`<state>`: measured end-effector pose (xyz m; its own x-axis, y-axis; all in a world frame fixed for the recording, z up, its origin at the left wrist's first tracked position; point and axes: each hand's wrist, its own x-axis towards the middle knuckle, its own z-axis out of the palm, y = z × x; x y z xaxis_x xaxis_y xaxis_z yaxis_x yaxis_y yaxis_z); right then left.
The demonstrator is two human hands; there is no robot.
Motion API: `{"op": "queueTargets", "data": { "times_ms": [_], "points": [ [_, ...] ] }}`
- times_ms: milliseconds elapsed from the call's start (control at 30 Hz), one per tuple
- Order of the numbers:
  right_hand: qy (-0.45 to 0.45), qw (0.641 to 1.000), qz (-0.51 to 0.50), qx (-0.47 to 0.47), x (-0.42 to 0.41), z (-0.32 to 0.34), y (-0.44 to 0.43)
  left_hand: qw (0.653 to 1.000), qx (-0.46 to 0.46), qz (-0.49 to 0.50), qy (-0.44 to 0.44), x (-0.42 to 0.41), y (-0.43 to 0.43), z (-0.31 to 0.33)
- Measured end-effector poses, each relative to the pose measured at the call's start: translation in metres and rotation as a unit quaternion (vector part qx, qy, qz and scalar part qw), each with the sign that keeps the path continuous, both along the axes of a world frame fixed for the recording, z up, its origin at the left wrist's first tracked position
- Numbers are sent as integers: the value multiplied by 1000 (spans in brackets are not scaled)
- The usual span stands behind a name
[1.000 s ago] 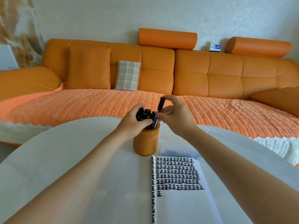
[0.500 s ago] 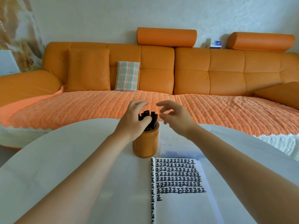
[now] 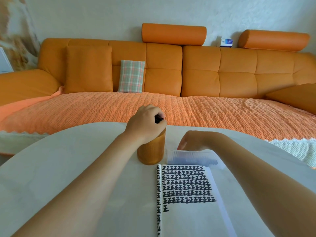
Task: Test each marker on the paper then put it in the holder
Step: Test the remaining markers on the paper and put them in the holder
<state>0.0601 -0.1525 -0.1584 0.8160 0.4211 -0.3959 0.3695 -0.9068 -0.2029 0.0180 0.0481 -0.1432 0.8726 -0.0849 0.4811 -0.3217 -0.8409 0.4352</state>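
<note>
Now my right hand (image 3: 191,141) has come down from the orange-brown cylindrical holder (image 3: 151,152) to the far edge of the white paper (image 3: 188,218) with its rows of black test marks. Its fingers are loosely bent and hold nothing I can make out, though they are blurred. The marker it was lowering a second ago now stands with the other black markers (image 3: 158,119) in the holder, which is just beside the paper's far left corner, toward the far edge of the white round table (image 3: 59,168). My left hand (image 3: 145,123) curls over their tops, gripping the bunch. I judge that marker done, and perhaps the whole batch.
</note>
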Motion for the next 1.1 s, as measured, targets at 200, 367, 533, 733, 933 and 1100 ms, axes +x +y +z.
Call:
{"op": "queueTargets", "data": {
  "times_ms": [200,367,533,733,933,1100],
  "points": [
    [-13,1000,-5,19,1,-2,2,999,51,3,17,2,-1,-2],
    [-9,1000,9,23,4,-6,0,997,73,4,35,-1,-2,1],
    [-51,998,-11,41,5,-11,1,986,142,2,90,-5,-1,10],
    [-34,995,-57,77,8,-16,-1,978,141,6,154,-4,1,16],
    [-40,996,-35,66,11,-16,-4,993,99,-13,61,-3,2,6],
    [-92,986,-36,137,3,-6,-5,993,109,2,47,-5,3,9]
  ]
}}
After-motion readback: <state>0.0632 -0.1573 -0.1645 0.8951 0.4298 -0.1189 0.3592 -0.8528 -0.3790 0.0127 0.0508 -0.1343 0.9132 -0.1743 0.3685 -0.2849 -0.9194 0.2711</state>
